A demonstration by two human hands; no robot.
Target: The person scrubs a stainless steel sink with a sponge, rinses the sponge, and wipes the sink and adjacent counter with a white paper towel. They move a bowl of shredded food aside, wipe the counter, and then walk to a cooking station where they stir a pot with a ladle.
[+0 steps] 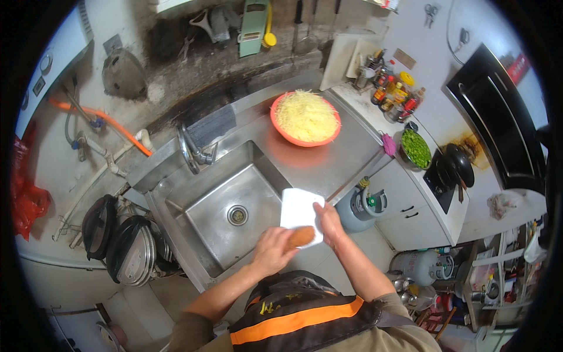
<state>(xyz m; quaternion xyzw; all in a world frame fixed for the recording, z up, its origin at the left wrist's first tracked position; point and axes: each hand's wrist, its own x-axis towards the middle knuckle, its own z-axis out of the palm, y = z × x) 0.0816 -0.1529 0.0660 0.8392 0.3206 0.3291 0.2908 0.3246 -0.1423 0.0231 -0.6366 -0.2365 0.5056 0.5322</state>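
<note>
My right hand grips the right edge of a white rectangular tray or board, tilted over the sink's front right corner. My left hand holds an orange-brown oval thing against the white piece's lower part; whether it is a sponge or a vegetable I cannot tell. Beyond them, on the steel counter, stands an orange-red plastic basin heaped with pale yellow shreds. A drain strainer shows in the stainless steel sink.
A chrome faucet rises at the sink's back left. Sauce bottles and a bowl of chopped greens stand by the stove on the right. Below is a gas cylinder. Pot lids hang left of the sink.
</note>
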